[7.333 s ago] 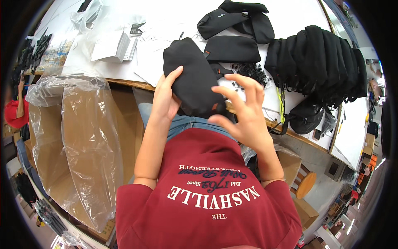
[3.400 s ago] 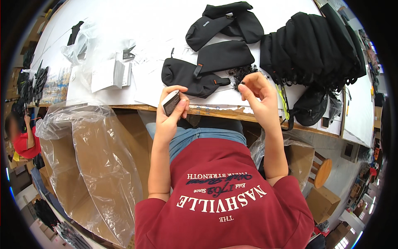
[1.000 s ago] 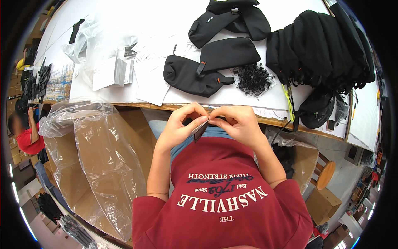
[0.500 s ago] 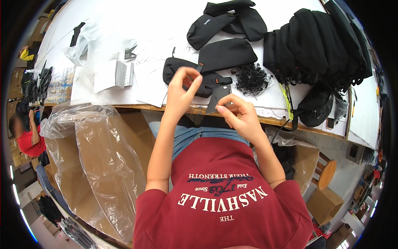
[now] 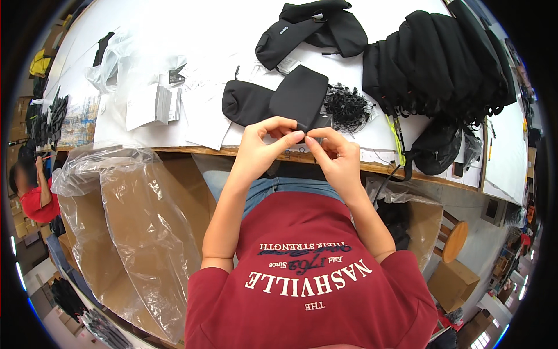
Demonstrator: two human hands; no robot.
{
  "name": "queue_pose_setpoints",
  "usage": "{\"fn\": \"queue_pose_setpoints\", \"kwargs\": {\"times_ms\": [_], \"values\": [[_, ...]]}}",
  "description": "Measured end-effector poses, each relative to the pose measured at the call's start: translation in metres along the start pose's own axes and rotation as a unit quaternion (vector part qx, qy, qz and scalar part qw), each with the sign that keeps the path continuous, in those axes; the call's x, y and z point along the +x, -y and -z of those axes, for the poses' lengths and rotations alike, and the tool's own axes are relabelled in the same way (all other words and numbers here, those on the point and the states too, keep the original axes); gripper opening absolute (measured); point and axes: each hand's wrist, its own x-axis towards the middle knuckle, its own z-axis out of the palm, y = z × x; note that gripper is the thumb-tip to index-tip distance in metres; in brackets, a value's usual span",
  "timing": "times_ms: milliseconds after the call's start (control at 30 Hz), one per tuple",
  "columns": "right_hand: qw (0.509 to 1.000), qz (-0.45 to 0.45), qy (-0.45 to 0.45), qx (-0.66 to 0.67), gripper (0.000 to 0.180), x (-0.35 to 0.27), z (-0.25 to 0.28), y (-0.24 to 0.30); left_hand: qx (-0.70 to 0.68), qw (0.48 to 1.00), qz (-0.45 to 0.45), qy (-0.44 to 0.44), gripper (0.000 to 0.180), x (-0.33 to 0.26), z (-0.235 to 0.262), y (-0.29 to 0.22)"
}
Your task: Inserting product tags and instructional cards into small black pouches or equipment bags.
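Observation:
My left hand [image 5: 268, 142] and my right hand [image 5: 339, 158] meet fingertip to fingertip over the table's front edge. The left thumb and index finger pinch the near end of a black fabric pouch [image 5: 300, 92], which slants away from me. My right thumb and index finger are pressed together at the same spot; what they grip is too small and hidden to make out. A second black pouch [image 5: 247, 102] lies under and left of the first. Close by on the right is a tangled heap of black tag strings [image 5: 349, 109].
More black pouches [image 5: 311, 35] lie farther back, and a row of black bags [image 5: 436, 64] fills the right. Left stands a stack of cards [image 5: 157, 106] beside clear plastic. A plastic-lined carton [image 5: 122, 227] is below the table's left side. A person in red [image 5: 38, 195] is far left.
My hands have come together. The pouch has turned and its near end has come to my fingers. The dark grey card that my right hand held is now mostly hidden.

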Motion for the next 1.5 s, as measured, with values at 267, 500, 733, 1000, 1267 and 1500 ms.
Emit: {"fn": "queue_pose_setpoints", "kwargs": {"times_ms": [267,500,733,1000,1267,1500], "values": [[0.995,-0.014,0.088,-0.041,0.010,0.002,0.004,0.020,-0.067,0.996,0.052,0.014,0.017,-0.014,0.014,0.012],[0.992,0.039,0.076,-0.094,0.013,-0.002,-0.001,0.005,0.073,0.995,-0.049,-0.038,0.012,-0.022,0.004,0.000],[0.956,-0.065,0.101,0.268,0.014,-0.001,0.013,0.020,-0.133,0.981,-0.097,-0.106,0.007,-0.032,0.008,-0.007],[0.920,-0.044,0.170,0.351,0.013,-0.002,0.021,0.040,-0.186,0.982,-0.024,-0.010,0.010,-0.041,0.001,-0.015],[0.927,-0.024,0.135,0.349,0.012,-0.009,0.008,0.040,-0.122,0.990,-0.071,-0.021,0.007,-0.044,-0.008,-0.019],[0.957,0.001,0.121,0.264,0.017,-0.014,0.007,0.042,-0.092,0.991,-0.088,-0.047,0.007,-0.047,-0.019,-0.022]]}}
